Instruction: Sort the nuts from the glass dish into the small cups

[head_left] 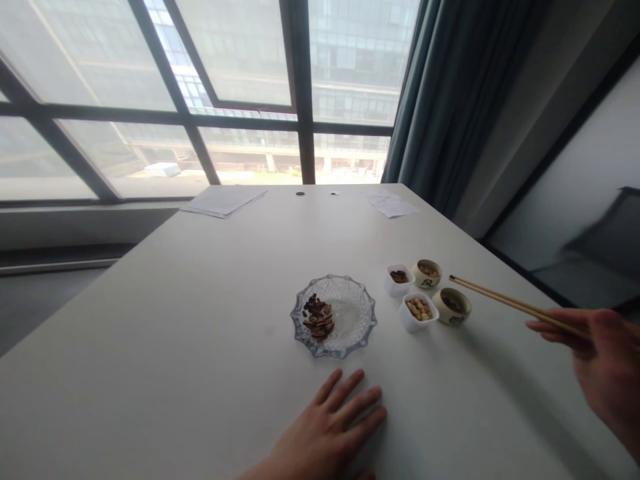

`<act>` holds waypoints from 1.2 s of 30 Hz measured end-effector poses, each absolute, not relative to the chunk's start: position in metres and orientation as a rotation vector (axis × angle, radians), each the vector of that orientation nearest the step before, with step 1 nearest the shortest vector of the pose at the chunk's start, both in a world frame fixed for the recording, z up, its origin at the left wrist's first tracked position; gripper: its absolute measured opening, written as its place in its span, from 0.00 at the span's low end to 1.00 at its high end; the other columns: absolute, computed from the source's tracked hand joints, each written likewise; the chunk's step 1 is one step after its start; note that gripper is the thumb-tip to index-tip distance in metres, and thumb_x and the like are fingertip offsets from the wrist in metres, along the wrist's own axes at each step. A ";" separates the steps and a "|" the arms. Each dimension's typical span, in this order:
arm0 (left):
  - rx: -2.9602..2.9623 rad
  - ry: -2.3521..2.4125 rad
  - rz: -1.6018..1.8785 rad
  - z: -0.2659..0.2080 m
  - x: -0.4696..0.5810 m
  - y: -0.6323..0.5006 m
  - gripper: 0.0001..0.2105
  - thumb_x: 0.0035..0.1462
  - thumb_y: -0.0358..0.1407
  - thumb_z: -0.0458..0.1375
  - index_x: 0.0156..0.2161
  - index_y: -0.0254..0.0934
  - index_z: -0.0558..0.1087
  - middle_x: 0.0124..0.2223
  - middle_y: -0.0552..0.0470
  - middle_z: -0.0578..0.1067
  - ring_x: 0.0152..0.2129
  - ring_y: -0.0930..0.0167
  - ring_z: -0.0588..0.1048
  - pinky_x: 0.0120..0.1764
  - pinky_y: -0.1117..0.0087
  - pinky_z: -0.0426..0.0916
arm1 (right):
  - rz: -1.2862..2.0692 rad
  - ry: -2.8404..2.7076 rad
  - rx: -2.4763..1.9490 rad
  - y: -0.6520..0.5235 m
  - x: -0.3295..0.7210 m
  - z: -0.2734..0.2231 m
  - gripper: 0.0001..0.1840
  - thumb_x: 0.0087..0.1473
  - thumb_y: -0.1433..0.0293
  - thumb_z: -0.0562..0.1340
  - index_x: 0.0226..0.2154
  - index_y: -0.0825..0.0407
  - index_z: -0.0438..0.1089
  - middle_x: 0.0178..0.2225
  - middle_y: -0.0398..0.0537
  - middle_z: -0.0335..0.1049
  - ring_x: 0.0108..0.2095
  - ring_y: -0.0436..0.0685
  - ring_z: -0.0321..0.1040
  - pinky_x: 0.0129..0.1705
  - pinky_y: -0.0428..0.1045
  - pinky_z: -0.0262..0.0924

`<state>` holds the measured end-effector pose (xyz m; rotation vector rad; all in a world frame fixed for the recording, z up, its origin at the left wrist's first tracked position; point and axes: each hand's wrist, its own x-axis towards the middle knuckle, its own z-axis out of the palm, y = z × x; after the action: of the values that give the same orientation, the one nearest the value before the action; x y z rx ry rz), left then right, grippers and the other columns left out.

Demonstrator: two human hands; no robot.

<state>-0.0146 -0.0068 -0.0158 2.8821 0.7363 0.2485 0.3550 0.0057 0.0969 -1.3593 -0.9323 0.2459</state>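
My right hand (605, 360) grips a pair of wooden chopsticks (520, 305), raised over the right side of the table. A small dark piece seems to sit at their tips, close to two cream cups (429, 274). Fingers spread, my left hand (335, 427) lies flat on the table just in front of a scalloped glass plate (357, 343). On the plate's left half are long brown nuts or seeds (319, 327) and smaller dark pieces (314, 305). Beside the cups stand a white tub of peanuts (419, 309) and a white tub with brown pieces (399, 276).
The white table (175, 333) reaches to the window. Paper sheets (227, 200) lie at its far left corner, and more papers (393, 203) at the far right. A dark curtain (450, 100) hangs behind the right edge. A chair (610, 233) stands at the far right.
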 end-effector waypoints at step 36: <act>2.981 0.718 0.375 -0.035 -0.018 -0.011 0.29 0.72 0.53 0.52 0.71 0.43 0.59 0.74 0.55 0.55 0.70 0.54 0.54 0.71 0.47 0.47 | 0.692 -2.062 -0.669 0.098 0.193 0.065 0.14 0.68 0.68 0.61 0.32 0.52 0.77 0.32 0.49 0.76 0.33 0.52 0.73 0.36 0.47 0.67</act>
<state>-0.0177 -0.0112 -0.0350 2.9807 0.7178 0.3752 0.1932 0.0980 0.0645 -0.6691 -2.0625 0.6919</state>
